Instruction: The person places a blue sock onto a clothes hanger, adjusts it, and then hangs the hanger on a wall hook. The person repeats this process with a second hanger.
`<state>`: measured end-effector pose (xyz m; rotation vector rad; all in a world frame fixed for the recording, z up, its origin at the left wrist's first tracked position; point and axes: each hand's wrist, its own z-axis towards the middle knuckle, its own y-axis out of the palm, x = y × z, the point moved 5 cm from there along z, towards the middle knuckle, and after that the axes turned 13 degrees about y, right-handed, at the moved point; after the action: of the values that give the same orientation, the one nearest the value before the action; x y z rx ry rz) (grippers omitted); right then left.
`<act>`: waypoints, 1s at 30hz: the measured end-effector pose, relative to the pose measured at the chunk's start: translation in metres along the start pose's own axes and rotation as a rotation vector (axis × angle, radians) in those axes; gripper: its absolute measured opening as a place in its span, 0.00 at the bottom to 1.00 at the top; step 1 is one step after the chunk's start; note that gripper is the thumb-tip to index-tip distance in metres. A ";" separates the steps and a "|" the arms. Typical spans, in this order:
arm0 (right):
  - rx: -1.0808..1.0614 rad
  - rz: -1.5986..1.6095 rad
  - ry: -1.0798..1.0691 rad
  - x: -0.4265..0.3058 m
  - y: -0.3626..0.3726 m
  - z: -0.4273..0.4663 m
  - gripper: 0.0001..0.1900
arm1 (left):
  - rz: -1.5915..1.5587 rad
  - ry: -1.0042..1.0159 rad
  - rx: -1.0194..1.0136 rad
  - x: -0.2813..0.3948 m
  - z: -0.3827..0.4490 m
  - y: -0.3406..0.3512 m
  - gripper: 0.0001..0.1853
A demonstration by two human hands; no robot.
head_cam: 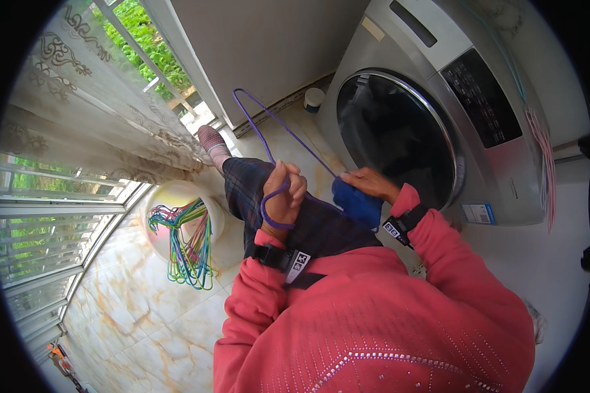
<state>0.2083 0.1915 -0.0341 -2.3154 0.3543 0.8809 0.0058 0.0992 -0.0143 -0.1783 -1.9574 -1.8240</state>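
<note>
A purple clothes hanger (300, 140) is held out over the lap, its long loop pointing away toward the wall. My left hand (282, 196) grips its near end, with the purple hook curving around the wrist side of the hand. My right hand (368, 182) holds a blue cloth (356, 204) against the hanger's right side; the purple wire meets the cloth at the fingertips. Dark plaid trousers (300, 226) lie beneath both hands. What the cloth is, I cannot tell.
A round pale tub (215, 204) with many coloured hangers (189, 245) stands on the marbled floor to the left. A front-loading washing machine (398, 137) is close on the right. A small round container (314, 99) sits by the wall. Patterned curtains (88, 118) hang by the windows.
</note>
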 end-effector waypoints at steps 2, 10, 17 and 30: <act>-0.076 -0.017 0.025 0.009 0.009 0.006 0.25 | 0.001 -0.011 0.035 -0.001 0.001 -0.003 0.20; 0.105 0.130 0.056 0.021 0.005 -0.014 0.20 | -0.061 -0.034 0.053 -0.004 0.003 -0.010 0.23; 0.217 0.076 0.007 0.007 -0.012 -0.019 0.17 | 0.272 0.062 0.101 0.000 -0.001 0.001 0.21; -0.040 0.210 0.166 -0.010 -0.021 -0.042 0.16 | 0.423 0.044 0.339 -0.002 -0.004 -0.001 0.24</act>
<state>0.2314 0.1814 0.0065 -2.4265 0.6657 0.8016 0.0078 0.0955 -0.0156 -0.4039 -1.9797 -1.2047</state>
